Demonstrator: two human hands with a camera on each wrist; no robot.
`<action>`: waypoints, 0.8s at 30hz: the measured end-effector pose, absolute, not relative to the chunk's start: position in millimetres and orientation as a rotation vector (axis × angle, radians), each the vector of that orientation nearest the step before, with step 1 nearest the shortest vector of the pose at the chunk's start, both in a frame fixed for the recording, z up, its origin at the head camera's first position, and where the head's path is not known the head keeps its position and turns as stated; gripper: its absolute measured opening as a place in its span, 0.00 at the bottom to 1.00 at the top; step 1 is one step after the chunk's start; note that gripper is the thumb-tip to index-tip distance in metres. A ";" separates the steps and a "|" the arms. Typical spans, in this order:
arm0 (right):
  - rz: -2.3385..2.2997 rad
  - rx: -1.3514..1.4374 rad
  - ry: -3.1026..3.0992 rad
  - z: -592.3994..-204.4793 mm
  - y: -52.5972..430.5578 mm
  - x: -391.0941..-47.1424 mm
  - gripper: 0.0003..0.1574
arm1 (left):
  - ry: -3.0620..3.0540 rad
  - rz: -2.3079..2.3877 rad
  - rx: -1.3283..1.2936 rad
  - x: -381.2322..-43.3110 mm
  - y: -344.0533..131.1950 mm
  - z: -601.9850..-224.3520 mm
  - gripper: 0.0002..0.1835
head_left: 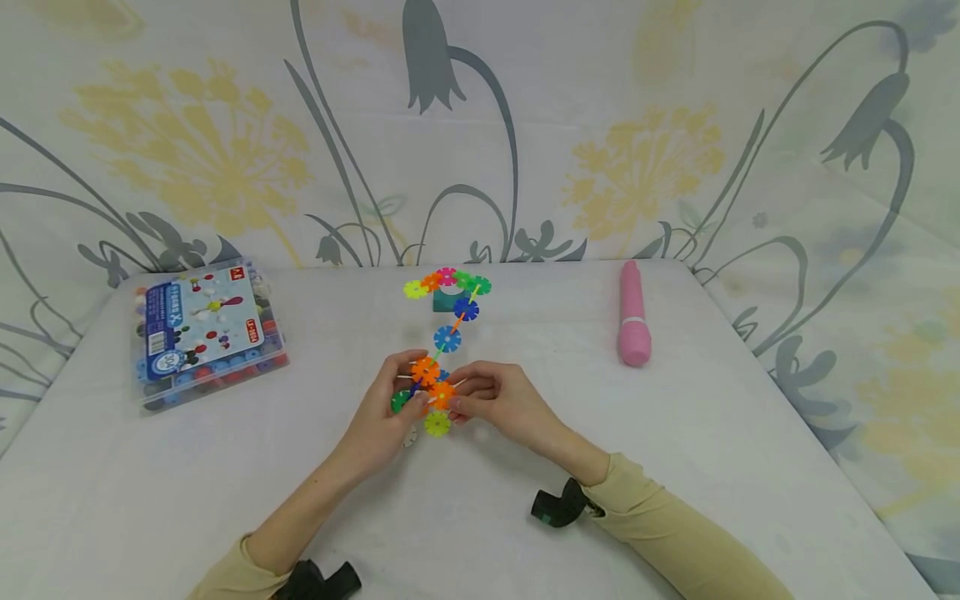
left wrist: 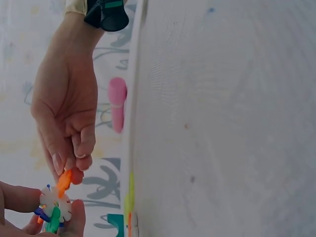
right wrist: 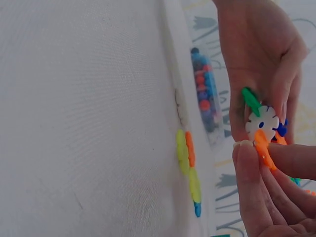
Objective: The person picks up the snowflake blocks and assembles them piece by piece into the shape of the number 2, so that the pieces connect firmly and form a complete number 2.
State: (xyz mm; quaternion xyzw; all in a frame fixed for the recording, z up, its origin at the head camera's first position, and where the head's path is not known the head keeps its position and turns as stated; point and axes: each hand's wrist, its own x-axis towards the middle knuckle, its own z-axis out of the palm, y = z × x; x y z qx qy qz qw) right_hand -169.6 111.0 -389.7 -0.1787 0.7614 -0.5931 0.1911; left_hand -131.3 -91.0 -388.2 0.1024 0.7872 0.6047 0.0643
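Observation:
Notched plastic discs, slotted together, are between my hands over the middle of the table. My left hand point(head_left: 378, 421) grips this cluster, its thumb and fingers around a white disc point(right wrist: 261, 121) with green point(right wrist: 251, 101) and dark blue point(right wrist: 282, 128) discs beside it. My right hand point(head_left: 510, 402) pinches an orange disc point(right wrist: 264, 152) between thumb and finger, right at the white disc's edge. Beyond my hands, blue discs point(head_left: 447, 339) run in a line toward a curved row of pink, green, orange and yellow discs. A yellow-green disc point(head_left: 437, 423) shows just below the cluster.
A clear plastic case point(head_left: 210, 333) of coloured beads, with a printed label, lies at the back left. A pink tapered cylinder point(head_left: 635, 325) with a pale band lies at the back right. Behind the curved row is a teal piece point(head_left: 447, 302). A flower-patterned backdrop stands behind the table.

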 end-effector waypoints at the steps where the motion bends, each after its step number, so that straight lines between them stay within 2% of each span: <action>1: -1.660 -0.504 2.140 -389.4 110.9 -169.7 0.17 | 2.385 1.821 0.309 -131.5 -91.3 -388.4 0.28; 14: -1.466 -0.592 2.237 -386.5 114.4 -175.0 0.18 | 2.392 1.830 0.277 -134.3 -94.0 -387.0 0.27; 24: -0.931 -0.814 2.453 -390.8 103.8 -183.0 0.15 | 2.470 1.788 0.226 -135.9 -96.9 -382.0 0.30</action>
